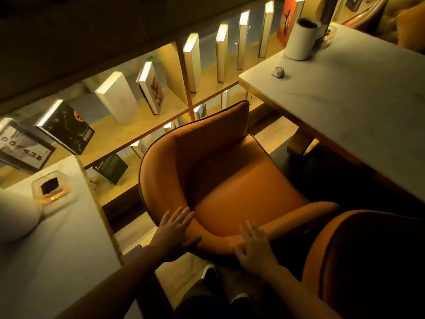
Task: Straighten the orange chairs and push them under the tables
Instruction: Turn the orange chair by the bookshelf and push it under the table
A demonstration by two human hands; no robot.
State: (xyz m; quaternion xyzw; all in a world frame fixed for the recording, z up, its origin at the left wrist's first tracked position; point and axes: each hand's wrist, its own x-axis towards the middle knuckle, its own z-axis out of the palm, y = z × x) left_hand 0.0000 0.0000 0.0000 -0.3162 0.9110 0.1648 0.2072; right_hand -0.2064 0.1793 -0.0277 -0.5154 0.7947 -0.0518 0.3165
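An orange chair (pixel 230 180) with a loose back cushion stands in the gap between two pale tables, its seat facing the right table (pixel 356 107). My left hand (pixel 174 229) lies flat on the chair's curved near rim, fingers straight and thumb spread. On the same rim, further right, rests my right hand (pixel 255 245) with its fingers laid over the padding. A second orange chair (pixel 368 261) stands close at the lower right, nearly touching the first chair's arm. The left table (pixel 57 261) is at my left side.
A lit wooden bookshelf (pixel 184 65) with several upright books runs behind the chair. The right table carries a white cylinder (pixel 301 40) and a small white device (pixel 278 71). A glass ashtray (pixel 50 187) and a white rounded object (pixel 13 217) sit on the left table.
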